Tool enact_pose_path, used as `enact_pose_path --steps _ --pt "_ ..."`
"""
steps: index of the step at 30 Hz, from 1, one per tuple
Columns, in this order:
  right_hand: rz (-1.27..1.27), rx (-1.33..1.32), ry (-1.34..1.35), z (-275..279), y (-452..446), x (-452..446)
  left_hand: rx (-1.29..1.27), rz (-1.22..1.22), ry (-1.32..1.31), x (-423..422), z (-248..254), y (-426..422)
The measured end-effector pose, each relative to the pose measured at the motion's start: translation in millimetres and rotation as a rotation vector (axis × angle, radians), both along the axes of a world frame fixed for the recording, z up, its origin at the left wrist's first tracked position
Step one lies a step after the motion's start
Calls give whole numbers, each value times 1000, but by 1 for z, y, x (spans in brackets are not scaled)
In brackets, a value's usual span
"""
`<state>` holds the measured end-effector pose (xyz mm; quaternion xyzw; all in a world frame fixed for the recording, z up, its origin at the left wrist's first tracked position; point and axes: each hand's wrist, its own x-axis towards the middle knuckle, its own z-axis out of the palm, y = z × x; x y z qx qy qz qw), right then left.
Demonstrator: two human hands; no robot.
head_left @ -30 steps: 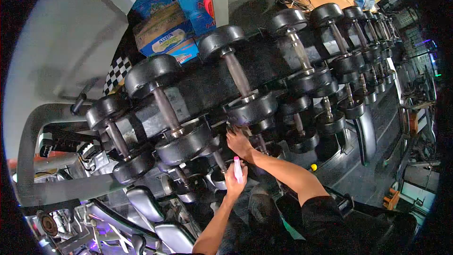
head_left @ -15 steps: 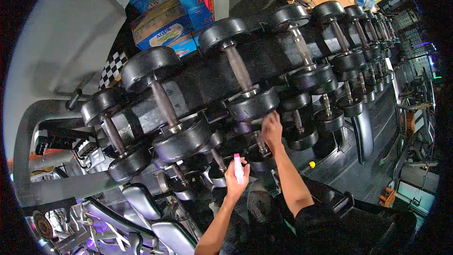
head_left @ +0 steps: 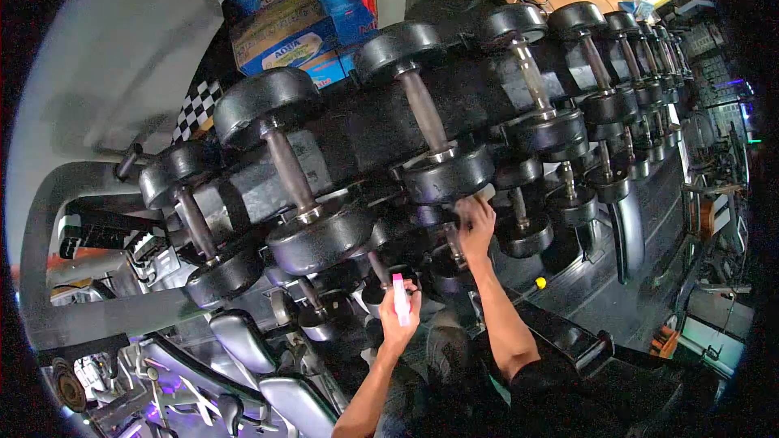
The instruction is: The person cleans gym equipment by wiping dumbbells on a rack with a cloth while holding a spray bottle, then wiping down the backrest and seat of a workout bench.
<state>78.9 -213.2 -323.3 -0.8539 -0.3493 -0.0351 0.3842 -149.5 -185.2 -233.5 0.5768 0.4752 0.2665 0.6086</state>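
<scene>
My left hand point(head_left: 399, 322) is closed around a slim white bottle with a pink top point(head_left: 402, 302), held upright in front of the lower dumbbells. My right hand point(head_left: 477, 225) is at the near underside of a black round-headed dumbbell point(head_left: 448, 178) on the upper tier, its fingers smeared by motion. A small pale patch shows above those fingers; I cannot make out what it is. Directly behind the right hand, a lower-tier dumbbell point(head_left: 454, 266) is partly covered. Left of it on the upper tier lies a larger dumbbell point(head_left: 320, 237) with a bare metal handle.
The dumbbell rack point(head_left: 341, 146) runs away to the right in two tiers. Blue water cartons point(head_left: 294, 49) are stacked behind it. Padded benches point(head_left: 243, 342) stand at lower left. A yellow ball-like object point(head_left: 541, 283) lies on the dark floor at right.
My left hand and the bottle have shifted slightly left and down. My right hand has moved a little right along the dumbbell's underside. The view has shifted slightly.
</scene>
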Motion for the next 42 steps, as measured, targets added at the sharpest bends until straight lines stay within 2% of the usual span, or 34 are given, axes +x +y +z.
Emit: enact_pose_path --steps 1,2,3,5,6,8,10,11,13,15,19,22,28,33,37,42 --pt "246 -163 -236 19 1 3 39 2 13 -1 1 1" --pt "318 -148 -250 29 13 2 -9 8 35 -3 2 3" --pt "320 -149 -250 26 21 6 -10 10 36 -3 1 3" --pt "281 -435 -169 16 38 18 -2 15 16 -3 1 5" --pt "251 -396 -133 13 50 31 2 20 19 -4 0 5" --pt "355 49 94 2 67 61 43 4 51 -7 -2 5" --pt "312 -551 -1079 -95 59 114 61 -7 65 -9 -3 3" --pt "353 -585 -1016 -104 66 127 46 12 63 -10 -2 2" --pt "363 -403 -252 -88 82 127 32 42 63 -12 -1 0" --pt "337 -397 -24 -87 92 118 38 47 94 -16 2 -2" --pt "369 -461 46 -97 100 92 -3 -18 113 -18 10 -6" --pt "422 -427 83 -86 99 85 109 -38 109 -9 15 -7" --pt "456 -294 157 -50 81 129 117 -40 90 4 17 -12" --pt "373 -353 127 -76 85 125 159 -86 81 0 13 -18" --pt "394 -390 119 -86 95 96 82 -125 106 -6 12 -22" --pt "480 -262 235 -54 93 87 22 -132 148 -3 10 -28"
